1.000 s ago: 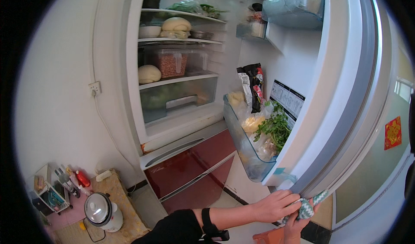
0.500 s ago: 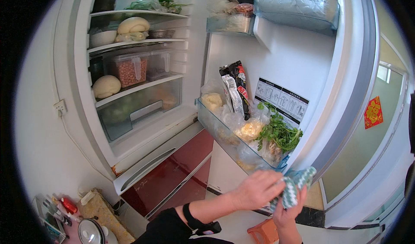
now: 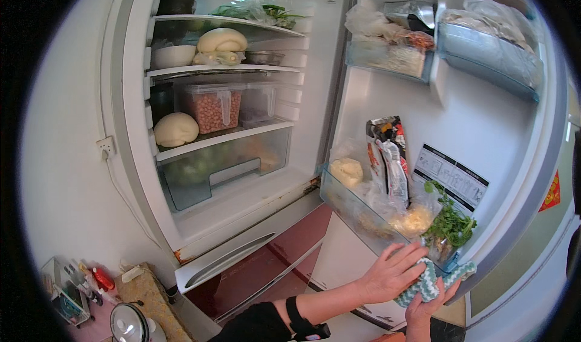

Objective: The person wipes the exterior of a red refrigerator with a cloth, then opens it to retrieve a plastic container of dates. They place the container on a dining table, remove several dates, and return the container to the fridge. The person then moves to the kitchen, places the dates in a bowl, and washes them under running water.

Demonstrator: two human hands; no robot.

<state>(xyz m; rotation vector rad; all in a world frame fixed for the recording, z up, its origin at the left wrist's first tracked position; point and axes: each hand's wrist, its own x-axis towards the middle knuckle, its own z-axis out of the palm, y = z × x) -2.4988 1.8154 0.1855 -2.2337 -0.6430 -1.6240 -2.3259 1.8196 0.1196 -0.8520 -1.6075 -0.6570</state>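
A folded green-and-white zigzag cloth (image 3: 428, 286) is between my two hands, beside the lower door bin's near corner. My left hand (image 3: 392, 275), palm down, has its fingers over the cloth's left part; its thumb is hidden. From below, my right hand (image 3: 426, 310) grips the cloth between thumb and fingers. Just beyond my hands, the clear door bin (image 3: 351, 204) holds leafy green herbs (image 3: 451, 224), bagged yellowish food (image 3: 416, 220) and a tall black-and-silver packet (image 3: 390, 160). A dark strap with a small device is around my left wrist.
The refrigerator stands open. Its shelves (image 3: 224, 141) carry a tub of reddish-brown nuts (image 3: 213, 109), pale rounded items and a white bowl (image 3: 174, 56). Upper door bins (image 3: 487, 63) hold bagged food. A lidded pot (image 3: 128, 324) stands at lower left, near a wall socket (image 3: 106, 147).
The view has shifted, so the refrigerator appears farther right. My left fingers have spread out more over the cloth, and its folds have changed shape. Both hands remain by the bin's corner.
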